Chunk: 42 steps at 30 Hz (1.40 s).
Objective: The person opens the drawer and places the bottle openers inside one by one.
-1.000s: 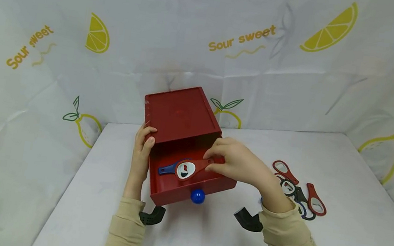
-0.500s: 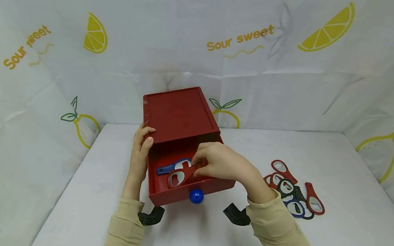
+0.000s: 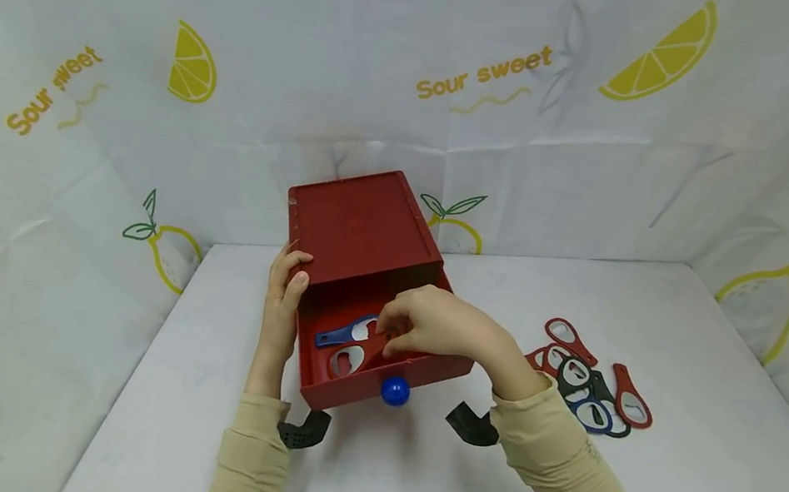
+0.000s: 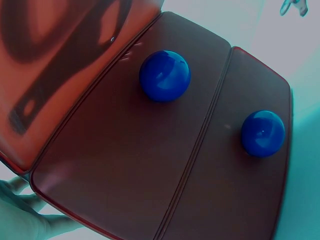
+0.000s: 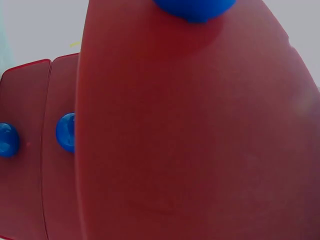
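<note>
In the head view, a red drawer cabinet [image 3: 362, 229] stands with its top drawer [image 3: 343, 394] pulled out, a blue round knob [image 3: 395, 391] on its front. My left hand [image 3: 281, 310] grips the cabinet's left side, its fingertips over the top edge and the thumb by the front. My right hand [image 3: 444, 320] reaches into the drawer and pinches the handle end of a red bottle opener [image 3: 346, 361]; the fingers partly cover it. Just behind, a blue bottle opener [image 3: 340, 335] lies on the drawer floor. Dark opener shapes show through the drawer's underside [image 4: 50, 65] in the left wrist view.
More bottle openers [image 3: 576, 375], red, black and blue, lie in a loose pile on the white table [image 3: 713, 459] to the right. Lower drawers with blue knobs [image 4: 165, 76] sit beneath the pulled-out one. A lemon-printed white cloth [image 3: 259, 134] hangs behind.
My right hand has moved left and down with the red bottle opener, which now lies nearer the drawer front and beside the blue one. The left hand keeps its place.
</note>
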Each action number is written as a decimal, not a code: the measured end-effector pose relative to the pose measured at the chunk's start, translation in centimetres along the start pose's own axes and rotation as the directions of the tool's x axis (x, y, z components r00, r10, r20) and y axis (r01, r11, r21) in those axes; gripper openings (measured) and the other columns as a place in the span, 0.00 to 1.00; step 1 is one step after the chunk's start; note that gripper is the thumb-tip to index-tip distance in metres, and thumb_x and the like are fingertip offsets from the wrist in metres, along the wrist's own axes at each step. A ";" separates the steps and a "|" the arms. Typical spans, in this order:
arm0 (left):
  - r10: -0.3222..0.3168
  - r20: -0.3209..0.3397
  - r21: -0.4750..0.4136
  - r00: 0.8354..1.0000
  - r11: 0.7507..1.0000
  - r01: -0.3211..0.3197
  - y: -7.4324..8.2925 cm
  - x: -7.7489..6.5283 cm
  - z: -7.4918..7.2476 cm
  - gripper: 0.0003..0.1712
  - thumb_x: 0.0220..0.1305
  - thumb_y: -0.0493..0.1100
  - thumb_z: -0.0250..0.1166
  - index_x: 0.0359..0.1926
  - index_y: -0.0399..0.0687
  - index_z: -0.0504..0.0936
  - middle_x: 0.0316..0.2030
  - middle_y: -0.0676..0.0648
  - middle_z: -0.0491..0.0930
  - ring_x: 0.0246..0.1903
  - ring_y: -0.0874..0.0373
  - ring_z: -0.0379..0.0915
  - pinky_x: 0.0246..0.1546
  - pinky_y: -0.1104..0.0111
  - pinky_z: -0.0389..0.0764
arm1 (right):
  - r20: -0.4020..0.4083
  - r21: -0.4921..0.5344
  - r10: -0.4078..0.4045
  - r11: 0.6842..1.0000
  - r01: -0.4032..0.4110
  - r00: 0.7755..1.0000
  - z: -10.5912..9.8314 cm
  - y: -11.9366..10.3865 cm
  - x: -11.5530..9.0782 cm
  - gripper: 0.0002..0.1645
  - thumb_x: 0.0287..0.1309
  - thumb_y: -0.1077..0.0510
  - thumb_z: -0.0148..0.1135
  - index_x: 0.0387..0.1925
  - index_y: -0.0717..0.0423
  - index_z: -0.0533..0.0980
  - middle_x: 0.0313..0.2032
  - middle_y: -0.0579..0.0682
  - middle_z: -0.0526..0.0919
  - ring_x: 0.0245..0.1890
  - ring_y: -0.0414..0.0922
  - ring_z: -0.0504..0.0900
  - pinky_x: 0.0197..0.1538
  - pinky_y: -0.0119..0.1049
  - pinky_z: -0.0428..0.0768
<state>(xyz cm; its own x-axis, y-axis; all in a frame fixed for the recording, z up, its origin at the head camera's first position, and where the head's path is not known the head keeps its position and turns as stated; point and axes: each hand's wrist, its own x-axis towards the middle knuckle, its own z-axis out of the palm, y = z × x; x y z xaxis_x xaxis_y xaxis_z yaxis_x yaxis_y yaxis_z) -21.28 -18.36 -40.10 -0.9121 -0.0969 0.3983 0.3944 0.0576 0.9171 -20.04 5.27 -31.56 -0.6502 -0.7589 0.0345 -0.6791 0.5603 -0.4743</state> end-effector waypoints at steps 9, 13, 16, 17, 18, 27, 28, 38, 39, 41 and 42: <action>0.002 0.004 0.001 1.000 1.000 -0.002 0.1 0.0 0.0 0.21 0.64 0.47 0.47 0.55 0.42 0.66 0.71 0.54 0.47 0.67 0.53 0.45 0.62 0.47 0.55 | 0.039 0.053 0.056 0.997 -0.058 0.998 0.0 0.0 0.0 0.07 0.51 0.54 0.67 0.34 0.47 0.80 0.26 0.38 0.80 0.29 0.33 0.74 0.35 0.27 0.74; 0.003 -0.002 0.007 1.000 1.000 -0.003 0.1 0.0 0.0 0.21 0.64 0.47 0.47 0.55 0.42 0.67 0.71 0.54 0.48 0.67 0.53 0.45 0.62 0.47 0.55 | 0.067 0.057 0.057 0.997 -0.060 0.996 0.0 0.0 0.0 0.06 0.52 0.54 0.66 0.34 0.47 0.80 0.26 0.38 0.81 0.29 0.32 0.75 0.36 0.27 0.74; 0.002 -0.006 0.008 1.000 1.000 -0.002 0.1 -0.1 0.1 0.21 0.64 0.47 0.47 0.55 0.43 0.67 0.71 0.54 0.48 0.67 0.53 0.45 0.62 0.47 0.56 | 0.081 0.056 0.056 0.997 -0.061 0.995 0.1 0.1 0.0 0.06 0.52 0.54 0.66 0.33 0.46 0.80 0.25 0.38 0.81 0.28 0.31 0.75 0.36 0.27 0.74; 0.002 -0.007 0.005 1.000 1.000 -0.002 0.1 -0.1 0.1 0.21 0.64 0.47 0.47 0.55 0.42 0.67 0.71 0.54 0.48 0.67 0.53 0.45 0.62 0.47 0.56 | 0.084 0.053 0.057 0.997 -0.062 0.995 0.1 0.1 0.0 0.06 0.52 0.54 0.66 0.33 0.46 0.80 0.25 0.37 0.81 0.28 0.31 0.75 0.36 0.27 0.74; 0.002 -0.007 0.005 1.000 1.000 -0.002 0.1 -0.1 0.1 0.21 0.64 0.47 0.47 0.55 0.43 0.67 0.71 0.54 0.48 0.67 0.53 0.45 0.62 0.47 0.56 | 0.086 0.050 0.061 0.997 -0.065 0.994 0.1 0.1 0.0 0.06 0.52 0.54 0.66 0.34 0.46 0.80 0.25 0.37 0.81 0.28 0.31 0.75 0.36 0.27 0.74; -0.019 -0.005 0.012 1.000 1.000 0.019 0.1 -0.1 0.1 0.21 0.64 0.44 0.45 0.56 0.41 0.65 0.71 0.51 0.46 0.68 0.52 0.44 0.62 0.47 0.57 | 0.107 0.060 0.077 0.995 -0.084 0.991 0.1 0.0 0.0 0.12 0.52 0.55 0.66 0.40 0.49 0.80 0.26 0.38 0.82 0.29 0.32 0.76 0.36 0.27 0.75; -0.020 -0.006 0.011 1.000 1.000 0.020 0.1 0.0 0.1 0.21 0.64 0.44 0.45 0.56 0.41 0.65 0.72 0.50 0.46 0.68 0.52 0.44 0.62 0.47 0.56 | 0.109 0.059 0.080 0.994 -0.087 0.991 0.1 0.0 0.0 0.12 0.52 0.55 0.66 0.40 0.49 0.80 0.26 0.38 0.82 0.29 0.32 0.76 0.36 0.27 0.75; -0.020 -0.004 0.011 1.000 1.000 0.020 0.1 0.0 0.1 0.21 0.64 0.46 0.46 0.56 0.42 0.65 0.71 0.53 0.48 0.67 0.54 0.45 0.61 0.47 0.58 | 0.135 0.047 0.122 0.990 -0.129 0.983 0.1 -0.3 0.1 0.17 0.52 0.54 0.66 0.46 0.47 0.78 0.26 0.39 0.81 0.28 0.33 0.77 0.36 0.29 0.75; -0.015 -0.004 0.010 1.000 1.000 0.015 0.0 0.0 0.1 0.22 0.64 0.46 0.46 0.56 0.42 0.65 0.71 0.54 0.48 0.67 0.54 0.46 0.61 0.47 0.58 | 0.132 0.048 0.124 0.990 -0.131 0.983 0.1 -0.3 0.1 0.17 0.52 0.54 0.66 0.46 0.47 0.78 0.25 0.39 0.81 0.28 0.34 0.76 0.36 0.29 0.75; -0.008 -0.005 0.012 1.000 1.000 0.008 0.0 -0.1 0.1 0.22 0.64 0.47 0.47 0.56 0.43 0.66 0.71 0.54 0.49 0.67 0.54 0.46 0.61 0.47 0.58 | 0.124 0.050 0.123 0.990 -0.130 0.985 0.1 -0.2 0.1 0.17 0.52 0.54 0.67 0.46 0.48 0.78 0.25 0.39 0.80 0.27 0.34 0.76 0.35 0.29 0.75; -0.007 -0.006 0.010 1.000 1.000 0.007 0.0 -0.1 0.1 0.22 0.63 0.48 0.47 0.56 0.43 0.66 0.71 0.54 0.49 0.67 0.53 0.46 0.61 0.46 0.58 | 0.122 0.054 0.122 0.990 -0.129 0.985 0.1 -0.2 0.1 0.17 0.52 0.54 0.67 0.46 0.48 0.78 0.24 0.39 0.80 0.27 0.34 0.76 0.35 0.29 0.75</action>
<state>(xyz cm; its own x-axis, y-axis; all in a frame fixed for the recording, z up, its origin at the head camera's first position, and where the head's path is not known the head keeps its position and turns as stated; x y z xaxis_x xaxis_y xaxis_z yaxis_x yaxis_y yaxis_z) -21.22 -18.25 -40.10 -0.9142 -0.1030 0.3920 0.3868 0.0672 0.9197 -19.90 5.06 -31.53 -0.6819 -0.7196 -0.1308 -0.5700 0.6349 -0.5216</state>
